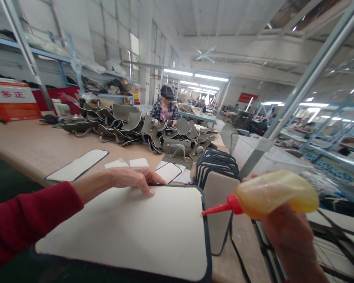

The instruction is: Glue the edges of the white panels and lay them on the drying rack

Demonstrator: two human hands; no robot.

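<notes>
A large white panel (129,232) with rounded corners and a dark edge lies in front of me. My left hand (135,179) grips its far edge, thumb on the white face and fingers over the dark rim. On the right, my right hand (286,220) is wrapped round a soft bottle (277,192) of yellow liquid, tipped sideways. Its red nozzle (220,206) points left, with the tip at the panel's right edge. A thin yellowish line shows near the panel's far right corner.
Dark-edged panels (221,184) stand stacked beyond the right edge. Grey-green pieces with handles (129,125) are heaped across the table (26,143). A narrow white panel (79,165) lies left. A person (165,106) sits behind the heap; a metal post (301,86) rises right.
</notes>
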